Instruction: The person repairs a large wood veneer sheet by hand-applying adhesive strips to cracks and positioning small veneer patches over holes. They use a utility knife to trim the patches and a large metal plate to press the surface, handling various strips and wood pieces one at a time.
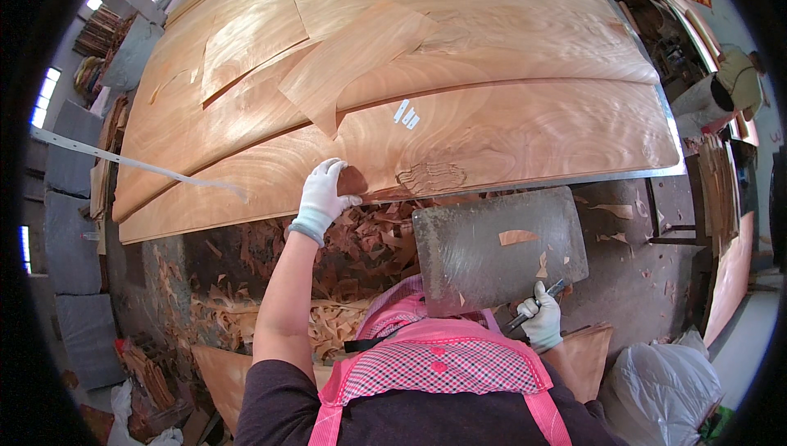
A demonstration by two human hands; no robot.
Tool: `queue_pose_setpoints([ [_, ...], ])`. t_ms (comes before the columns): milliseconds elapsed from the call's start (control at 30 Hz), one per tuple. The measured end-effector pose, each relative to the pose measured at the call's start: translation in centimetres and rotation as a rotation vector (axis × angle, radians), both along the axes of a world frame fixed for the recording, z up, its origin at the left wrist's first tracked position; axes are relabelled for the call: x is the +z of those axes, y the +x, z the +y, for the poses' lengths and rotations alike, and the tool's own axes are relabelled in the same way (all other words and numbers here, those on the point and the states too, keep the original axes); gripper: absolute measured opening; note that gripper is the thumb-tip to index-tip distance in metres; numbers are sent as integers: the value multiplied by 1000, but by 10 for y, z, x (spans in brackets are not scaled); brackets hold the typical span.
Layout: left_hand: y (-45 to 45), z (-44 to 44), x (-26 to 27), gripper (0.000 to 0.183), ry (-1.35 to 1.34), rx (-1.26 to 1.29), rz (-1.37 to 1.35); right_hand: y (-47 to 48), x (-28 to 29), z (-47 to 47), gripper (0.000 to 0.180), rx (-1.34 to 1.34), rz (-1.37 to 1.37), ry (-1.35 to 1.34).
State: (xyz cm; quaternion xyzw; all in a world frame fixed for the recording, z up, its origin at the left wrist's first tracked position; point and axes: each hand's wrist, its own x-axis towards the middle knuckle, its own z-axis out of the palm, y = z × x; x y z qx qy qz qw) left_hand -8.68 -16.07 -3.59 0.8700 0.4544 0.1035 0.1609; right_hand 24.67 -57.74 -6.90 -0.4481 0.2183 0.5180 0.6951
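My left hand (324, 191), in a white glove, rests at the near edge of a wood veneer sheet (522, 120). Its thumb and fingers curve around a darker brown patch (353, 180); whether they grip anything is unclear. A rippled, cracked area (432, 177) lies to the right along that edge. My right hand (542, 317), also gloved, is closed around a dark-handled tool (527, 317), apparently a cutter knife, low beside my apron. Close to it, a worn grey board (486, 249) carries a few veneer scraps (518, 237).
Loose veneer pieces (356, 55) and small white perforated strips (407, 115) lie on the stack. A translucent perforated tape (135, 162) hangs at left. Veneer scraps (363, 249) litter the floor below. A white plastic bag (664, 390) sits lower right. Another person (735, 80) is at far right.
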Motion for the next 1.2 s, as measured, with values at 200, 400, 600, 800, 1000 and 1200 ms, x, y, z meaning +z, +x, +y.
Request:
queue_pose_setpoints([
  [200,-3,2,-4,77,5,-33,11,-2,6,4,34,-9,11,-26],
  [400,-3,1,-4,77,-10,-10,-18,-2,4,4,34,-20,24,-33],
  [600,-6,6,-7,77,6,-38,-64,-1,0,2,34,-20,16,-36],
  [800,-9,8,-10,76,53,-80,-142,-2,3,4,35,-25,15,-72],
  [1000,-11,9,-10,68,44,-78,-143,-2,0,1,35,-8,10,-57],
  [1200,-4,-2,-3,34,114,-170,-138,-4,4,2,33,-24,11,-62],
])
